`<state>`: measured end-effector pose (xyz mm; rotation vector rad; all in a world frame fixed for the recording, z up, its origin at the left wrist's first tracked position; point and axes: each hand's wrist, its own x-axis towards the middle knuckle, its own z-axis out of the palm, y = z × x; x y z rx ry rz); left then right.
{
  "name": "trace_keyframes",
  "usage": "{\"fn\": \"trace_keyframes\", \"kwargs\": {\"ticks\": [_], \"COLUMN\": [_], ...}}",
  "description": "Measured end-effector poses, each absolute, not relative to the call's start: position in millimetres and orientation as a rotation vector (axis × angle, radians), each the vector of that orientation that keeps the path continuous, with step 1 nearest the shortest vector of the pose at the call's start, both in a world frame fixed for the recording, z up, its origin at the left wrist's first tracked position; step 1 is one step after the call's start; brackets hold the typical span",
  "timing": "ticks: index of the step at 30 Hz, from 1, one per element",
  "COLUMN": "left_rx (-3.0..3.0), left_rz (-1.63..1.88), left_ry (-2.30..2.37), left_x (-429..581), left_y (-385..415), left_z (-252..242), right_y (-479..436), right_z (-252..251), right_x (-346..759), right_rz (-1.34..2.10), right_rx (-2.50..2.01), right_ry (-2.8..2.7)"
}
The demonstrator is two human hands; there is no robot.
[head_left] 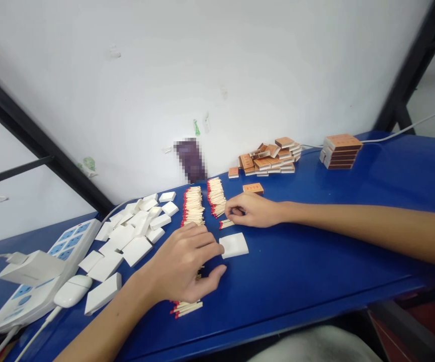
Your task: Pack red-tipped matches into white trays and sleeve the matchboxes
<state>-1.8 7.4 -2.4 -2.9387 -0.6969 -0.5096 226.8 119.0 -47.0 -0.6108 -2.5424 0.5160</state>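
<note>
My left hand (189,259) hovers over a long row of red-tipped matches (192,206), covering its middle. Its thumb and fingers are apart, and the index fingertip reaches the left edge of a small white matchbox tray (235,245). Just beyond that tray, my right hand (254,209) has its fingers curled and pinched at the stick ends of a few matches (225,224). A second row of matches (216,196) lies against its fingertips. Behind the right hand is an orange matchbox sleeve (253,188). More matches (187,307) show below my left hand.
White matchbox trays (138,226) lie heaped on the left, beside a power strip (66,251) with a charger and cables. Orange matchboxes are piled (272,158) along the wall, and others stand stacked (341,151) at right. The blue tabletop (315,261) ends at a front edge.
</note>
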Motion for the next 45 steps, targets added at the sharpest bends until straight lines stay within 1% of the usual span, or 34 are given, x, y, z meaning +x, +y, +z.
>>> {"fn": "trace_keyframes", "kwargs": {"ticks": [9,16,22,30,40,45], "left_rx": [-2.935,-2.943,-2.947,-2.946,-2.944,-2.939], "left_rz": [-0.502,-0.503,-0.511,-0.504,-0.502,-0.494], "left_ry": [-0.701,-0.698,-0.691,-0.688,-0.686,-0.694], "left_x": [-3,-2,-2,-3,-2,-1], "left_y": [7,7,8,8,8,7], "left_z": [-3,-2,-2,-2,-2,-1], "right_y": [110,110,110,108,105,106], "right_z": [-43,-43,-45,-44,-40,-41], "right_x": [226,227,226,226,226,226], "right_rz": [0.371,0.320,0.324,0.184,0.149,0.143], "right_rx": [-0.707,-0.680,-0.553,-0.787,-0.798,-0.735], "right_ry": [-2.545,-2.570,-2.622,-2.582,-2.664,-2.667]}}
